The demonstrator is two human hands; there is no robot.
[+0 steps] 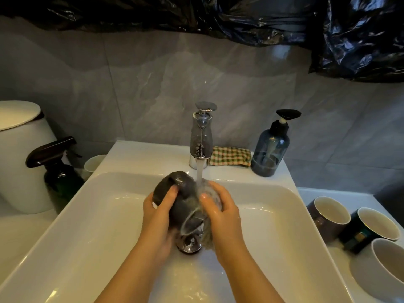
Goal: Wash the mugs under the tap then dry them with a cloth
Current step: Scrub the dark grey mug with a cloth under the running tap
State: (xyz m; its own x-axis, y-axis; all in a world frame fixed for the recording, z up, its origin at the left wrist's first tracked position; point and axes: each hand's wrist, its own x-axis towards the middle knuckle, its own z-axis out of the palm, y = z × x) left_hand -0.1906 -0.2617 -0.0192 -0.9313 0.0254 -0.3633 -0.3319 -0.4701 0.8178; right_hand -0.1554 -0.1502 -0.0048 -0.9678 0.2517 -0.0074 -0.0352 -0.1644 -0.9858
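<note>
Grey marble-look tiles on the wall, black plastic sheeting hanging along the top, and a white sink [273, 226] taking up most of the near view.

The left hand [160, 206] is wrapped round the dark mug [183, 193], fingers curled over its side, and holds it tipped on its side over the drain [189, 246]. The right hand [223, 206] grips a wet, greyish scrubber [207, 236] and presses it against the mug's mouth. It might be a mesh sponge or a rag, hard to say with the water blurring it. The stream [199, 171] from the tap [201, 136] lands right where the mug and scrubber meet.

To do this bit well, I'd turn the mug with the left hand while the right works the rim and inside, then let the water run through to clear any suds.

Further out, the checked cloth [231, 156] is folded just right of the tap, next to a blue pump bottle [270, 149], handy for drying. On the right counter sit a brownish mug [328, 215], a dark teal mug [360, 235] and a pale grey mug [384, 272]. A spray bottle [59, 167] stands on the far left.
</note>
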